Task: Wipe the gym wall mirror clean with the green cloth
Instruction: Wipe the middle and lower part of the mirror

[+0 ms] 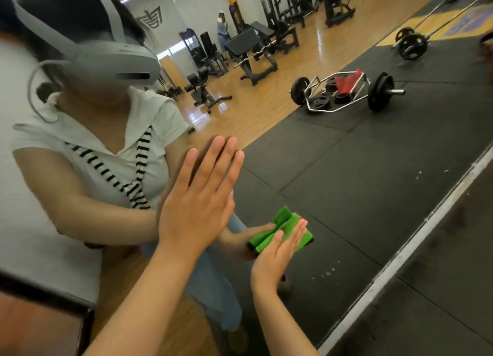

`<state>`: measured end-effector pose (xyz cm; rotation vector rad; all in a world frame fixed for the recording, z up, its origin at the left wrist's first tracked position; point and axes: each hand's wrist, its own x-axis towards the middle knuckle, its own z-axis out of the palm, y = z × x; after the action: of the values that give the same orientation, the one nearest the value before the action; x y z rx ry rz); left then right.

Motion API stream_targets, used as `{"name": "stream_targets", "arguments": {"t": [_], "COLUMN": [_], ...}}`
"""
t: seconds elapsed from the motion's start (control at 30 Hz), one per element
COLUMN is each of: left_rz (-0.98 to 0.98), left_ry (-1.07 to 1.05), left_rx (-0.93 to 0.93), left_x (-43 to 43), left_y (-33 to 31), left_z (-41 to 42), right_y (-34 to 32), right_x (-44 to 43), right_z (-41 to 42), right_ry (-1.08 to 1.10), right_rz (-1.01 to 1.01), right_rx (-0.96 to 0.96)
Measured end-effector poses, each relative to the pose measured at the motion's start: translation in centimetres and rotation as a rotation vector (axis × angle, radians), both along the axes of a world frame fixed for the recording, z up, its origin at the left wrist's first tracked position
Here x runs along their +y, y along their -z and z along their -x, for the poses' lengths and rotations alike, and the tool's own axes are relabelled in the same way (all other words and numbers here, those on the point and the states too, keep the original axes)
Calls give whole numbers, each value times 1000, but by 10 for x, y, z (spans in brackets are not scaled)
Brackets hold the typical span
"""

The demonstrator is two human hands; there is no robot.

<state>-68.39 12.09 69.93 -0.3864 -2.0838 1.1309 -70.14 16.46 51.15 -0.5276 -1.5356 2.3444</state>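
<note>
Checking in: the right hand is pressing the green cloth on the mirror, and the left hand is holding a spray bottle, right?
Not quite. The left hand holds nothing: the head view shows it open, fingers straight, flat against the mirror. The rest stands: the right hand presses the green cloth on the glass.

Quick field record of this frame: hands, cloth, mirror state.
left hand: flat on the mirror, fingers straight, holds nothing
right hand: fingers straight, presses the green cloth against the glass
green cloth: folded, low on the mirror, below and right of the left hand
white specks: on the glass near its lower edge, right of the right hand
barbell: seen only as a reflection, lying on the black floor mat
</note>
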Motion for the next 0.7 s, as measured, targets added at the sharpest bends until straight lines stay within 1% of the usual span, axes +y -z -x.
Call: {"name": "stream_targets", "arguments": {"t": [0.03, 0.1, 0.17, 0.27, 0.33, 0.47, 0.5, 0.53, 0.6, 0.7], "left_rz": [8, -20, -57, -18, -6, -12, -17, -26, -39, 19], "left_ry": [17, 62, 89, 77, 59, 9, -4, -10, -7, -7], "left_rx": [-3, -7, -15, -29, -27, -5, -2, -6, -40, -61], "left_x": [0, -1, -5, -31, -54, -95, -104, -112, -125, -136], "left_y": [-1, 3, 15, 43, 52, 43, 40, 37, 35, 36], "left_z": [0, -4, -20, -62, -92, -133, -140, -145, -151, -152], "right_y": [-6, -23, -34, -32, -23, -7, -8, -13, -31, -55], "right_x": [-9, -19, -20, -14, -17, -48, -59, -70, -88, -94], "right_z": [-9, -21, -22, -13, -13, -45, -59, -74, -98, -98], "right_ry": [-3, 0, -2, 37, 76, 90, 71, 50, 23, 34], "right_rz": [7, -14, -81, -177, -173, -9, 6, 3, -37, -138], "right_rx": [8, 103, 213, 315, 304, 73, 49, 57, 144, 263]}}
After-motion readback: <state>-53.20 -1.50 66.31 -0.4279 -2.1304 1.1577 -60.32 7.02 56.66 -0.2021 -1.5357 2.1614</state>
